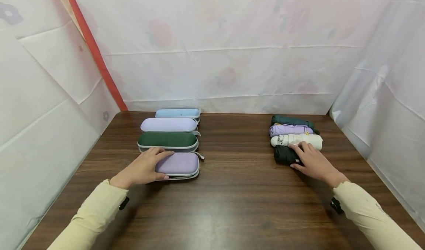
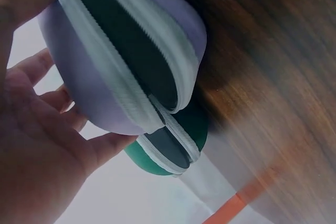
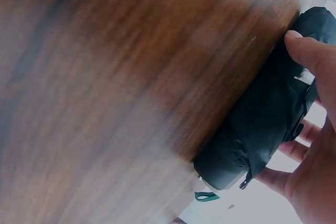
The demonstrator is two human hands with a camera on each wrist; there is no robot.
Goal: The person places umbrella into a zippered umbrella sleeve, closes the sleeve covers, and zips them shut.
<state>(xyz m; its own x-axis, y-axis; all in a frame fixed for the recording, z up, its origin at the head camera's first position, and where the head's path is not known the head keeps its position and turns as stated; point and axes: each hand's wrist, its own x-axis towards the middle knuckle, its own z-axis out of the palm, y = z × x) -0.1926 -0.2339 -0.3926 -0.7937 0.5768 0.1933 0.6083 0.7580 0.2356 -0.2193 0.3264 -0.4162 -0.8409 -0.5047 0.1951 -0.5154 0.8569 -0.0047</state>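
Observation:
On the left side of the table, my left hand (image 1: pixel 143 168) grips a purple zippered glasses case (image 1: pixel 179 164), thumb at its near edge and fingers over its far left part. Close up in the left wrist view, two pale zipper bands run along the purple case (image 2: pixel 100 77) with a dark strip between them. Directly behind it lies a dark green case (image 1: pixel 167 139). Across the table, my right hand (image 1: pixel 313 161) holds a black folded umbrella (image 1: pixel 283 155) between thumb and fingers. The black umbrella (image 3: pixel 262 108) lies along the wood in the right wrist view. A white folded umbrella (image 1: pixel 308 140) is just behind it.
Beyond the green case are a lavender case (image 1: pixel 168 125) and a light blue case (image 1: pixel 177 113). A purple umbrella (image 1: pixel 289 130) and a dark green umbrella (image 1: pixel 290 121) lie at the back right. Pale patterned cloth (image 1: pixel 229 72) hangs around the brown table (image 1: pixel 229 191).

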